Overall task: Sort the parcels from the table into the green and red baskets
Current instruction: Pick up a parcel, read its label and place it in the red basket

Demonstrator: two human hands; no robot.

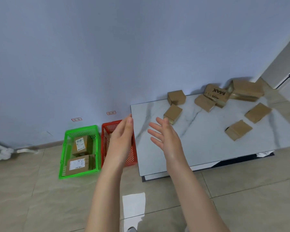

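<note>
Pale blue wall fills the upper frame. At right, a marble bench [199, 139] carries several brown parcels [172, 113]. At lower left, the green basket [81, 128] holds two labelled parcels [79, 145], with the red basket [105, 143] just beside it. Mid-frame, the left hand [122, 141] and right hand [166, 136] hover empty, fingers straight.

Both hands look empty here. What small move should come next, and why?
Likely reach the right hand forward to the nearest cardboard parcel on the marble table and grip it. Both it and the left hand are open and hold nothing, and several parcels remain unsorted there.
</note>
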